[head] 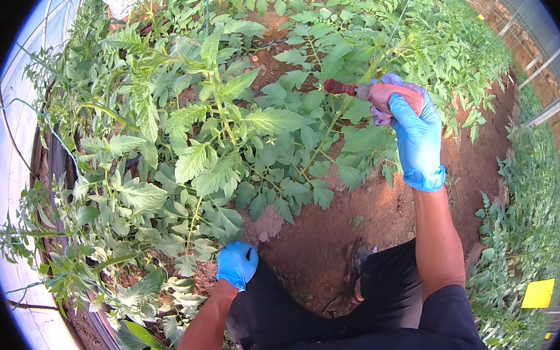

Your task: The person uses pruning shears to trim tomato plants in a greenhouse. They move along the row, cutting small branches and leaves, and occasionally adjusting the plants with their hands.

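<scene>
My right hand (pixel 417 129), in a blue glove stained purple at the fingers, grips a small pinkish-red squeeze bottle (pixel 392 96). The bottle lies nearly level, its grey collar and dark red applicator tip (pixel 338 87) pointing left over the tomato leaves. My left hand (pixel 237 263), also blue-gloved, is loosely curled beside my left knee, against the lower leaves. Its fingertips are hidden, so whether it holds anything is unclear. Before me stands a tomato plant (pixel 220 100) with an upright stem, and a small yellow flower (pixel 271 140) shows among its leaves.
Green support strings (pixel 402 10) run up from the plants. Bare reddish soil (pixel 310 241) forms the path below me. Plastic sheeting (pixel 19 245) borders the left side. A yellow card (pixel 537 294) hangs over the plant row at right. Something white (pixel 128 0) sits at the top left.
</scene>
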The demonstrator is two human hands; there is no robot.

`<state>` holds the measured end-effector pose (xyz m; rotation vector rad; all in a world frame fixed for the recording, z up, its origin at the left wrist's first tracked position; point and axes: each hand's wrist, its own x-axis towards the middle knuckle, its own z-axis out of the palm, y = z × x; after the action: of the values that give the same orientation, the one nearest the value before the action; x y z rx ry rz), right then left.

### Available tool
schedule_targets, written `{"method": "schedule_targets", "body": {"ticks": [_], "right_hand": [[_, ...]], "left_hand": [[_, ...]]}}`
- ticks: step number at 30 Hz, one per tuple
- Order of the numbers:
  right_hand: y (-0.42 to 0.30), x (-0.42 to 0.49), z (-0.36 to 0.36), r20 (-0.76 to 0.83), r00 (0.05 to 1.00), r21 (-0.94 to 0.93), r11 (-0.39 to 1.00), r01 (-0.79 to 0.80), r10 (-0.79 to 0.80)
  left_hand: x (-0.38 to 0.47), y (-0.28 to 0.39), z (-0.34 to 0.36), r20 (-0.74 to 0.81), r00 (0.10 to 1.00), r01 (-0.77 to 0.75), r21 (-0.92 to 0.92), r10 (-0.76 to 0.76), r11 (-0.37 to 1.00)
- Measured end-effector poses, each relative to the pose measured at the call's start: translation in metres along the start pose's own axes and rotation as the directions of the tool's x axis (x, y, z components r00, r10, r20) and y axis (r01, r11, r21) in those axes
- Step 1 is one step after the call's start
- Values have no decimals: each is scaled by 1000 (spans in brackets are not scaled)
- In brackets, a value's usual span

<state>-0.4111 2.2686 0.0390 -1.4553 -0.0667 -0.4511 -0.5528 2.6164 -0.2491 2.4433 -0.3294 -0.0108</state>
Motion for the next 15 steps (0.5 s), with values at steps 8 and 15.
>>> {"method": "schedule_targets", "body": {"ticks": [8,15], "right_hand": [[62,40,-10,78,945,-690,666,282,-319],[79,52,-16,311,850,-806,357,473,-425]], "left_hand": [[0,-3,-2,4,1000,7,-14,-7,1000],[2,-4,-2,14,1000,-2,-18,2,1000]]}}
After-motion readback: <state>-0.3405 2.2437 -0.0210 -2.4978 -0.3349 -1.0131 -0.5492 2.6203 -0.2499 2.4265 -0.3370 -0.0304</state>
